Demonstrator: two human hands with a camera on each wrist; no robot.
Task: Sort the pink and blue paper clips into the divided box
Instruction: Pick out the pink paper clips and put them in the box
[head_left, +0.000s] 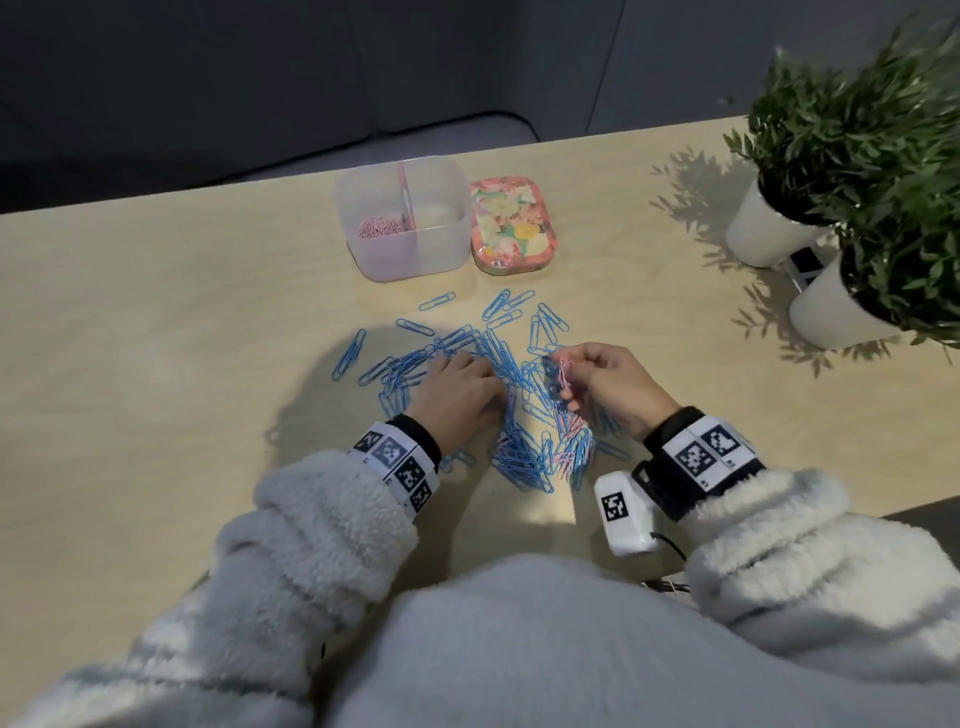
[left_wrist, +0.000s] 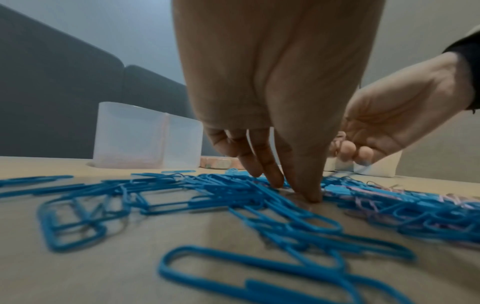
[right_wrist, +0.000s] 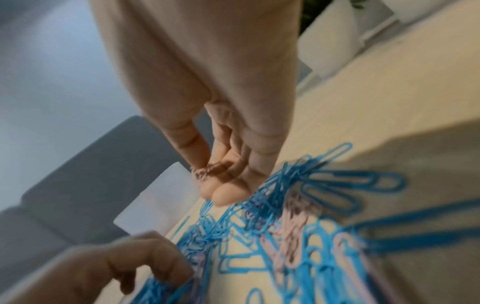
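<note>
Both forearms reach forward in fluffy white sleeves, each wrist wrapped in a dark band with black-and-white markers. The left hand (head_left: 457, 392) lies palm down, low over the tabletop (head_left: 156, 338), its straight fingertips (left_wrist: 309, 195) pressing down among the blue paper clips (head_left: 498, 358). The right hand (head_left: 605, 384) is raised a little above the pile, turned inward, fingers curled; thumb and forefinger form a pinching grip on pink paper clips (head_left: 565, 370).

Fluffy white fleece top with thick bunched sleeves (head_left: 332, 519), worn over black cuffs. White wristbands (head_left: 397, 464) on both wrists, printed with black-and-white square markers. Small white box (head_left: 626, 514) with one such marker and a black cable, strapped under right wrist.
</note>
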